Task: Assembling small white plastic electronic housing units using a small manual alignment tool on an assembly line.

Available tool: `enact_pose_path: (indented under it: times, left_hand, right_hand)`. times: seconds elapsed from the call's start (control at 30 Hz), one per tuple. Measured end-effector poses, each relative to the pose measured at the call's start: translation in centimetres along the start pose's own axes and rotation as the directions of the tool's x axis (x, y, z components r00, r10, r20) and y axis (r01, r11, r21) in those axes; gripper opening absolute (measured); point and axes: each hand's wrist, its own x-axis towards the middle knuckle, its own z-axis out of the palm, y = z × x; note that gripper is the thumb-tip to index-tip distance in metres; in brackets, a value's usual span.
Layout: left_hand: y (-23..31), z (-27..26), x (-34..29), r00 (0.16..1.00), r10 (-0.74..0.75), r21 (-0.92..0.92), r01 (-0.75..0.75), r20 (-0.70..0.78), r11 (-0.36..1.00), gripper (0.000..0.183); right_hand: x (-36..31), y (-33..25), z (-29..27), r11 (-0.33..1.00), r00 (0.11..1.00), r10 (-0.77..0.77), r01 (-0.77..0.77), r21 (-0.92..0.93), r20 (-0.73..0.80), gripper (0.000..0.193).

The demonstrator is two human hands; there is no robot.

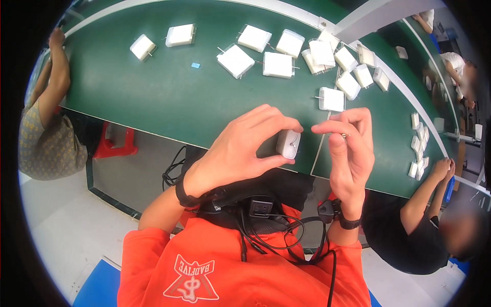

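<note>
My left hand is closed around a small white box-shaped casing, thumb below it and fingers above. A thin dark curved line, perhaps a wire, shows on the end face turned toward my right hand. Just to the right, my right hand is raised, with a tiny shiny metal piece between thumb and fingers; its kind is too small to make out. The two hands are apart. Beyond them, another white casing lies on the green table, a thin pin sticking out of its side.
Several white casings with pins lie along the far side, crowded toward the right. A small blue piece lies left of them. A white post stands at the back. Co-workers sit at left and right; a red stool is below the table.
</note>
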Motion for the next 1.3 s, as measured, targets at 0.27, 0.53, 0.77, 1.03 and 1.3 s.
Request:
enact_pose_path:
  times: [0.27, 0.53, 0.77, 1.03, 1.3]
  left_hand:
    - [0.1, 0.2, 0.2, 1.000, -0.016, -0.026, 0.016, -0.003, 1.000, 0.052]
    - [-0.1, 0.0, 0.1, 0.999, -0.022, -0.043, 0.021, -0.026, 0.999, 0.052]
    - [-0.3, 0.1, -0.1, 1.000, -0.018, -0.056, 0.017, -0.023, 0.998, 0.051]
    - [-0.2, 0.0, 0.0, 0.999, -0.022, -0.074, 0.019, -0.033, 0.997, 0.050]
    - [-0.3, 0.1, 0.0, 0.999, -0.024, -0.071, 0.022, -0.029, 0.997, 0.050]
  right_hand:
    - [-0.7, 0.2, 0.4, 0.976, 0.997, 0.077, -0.071, 0.205, -0.022, 0.007]
    - [-0.7, 0.2, 0.5, 0.987, 1.000, 0.028, -0.027, 0.159, -0.001, 0.005]
    - [-1.3, 0.4, 0.6, 0.981, 1.000, 0.021, -0.023, 0.192, 0.011, 0.008]
    - [-0.8, 0.5, 1.0, 0.988, 1.000, -0.011, 0.009, 0.152, 0.016, 0.007]
    - [-0.8, 0.9, 1.3, 0.988, 0.999, 0.013, -0.018, 0.153, 0.033, 0.010]
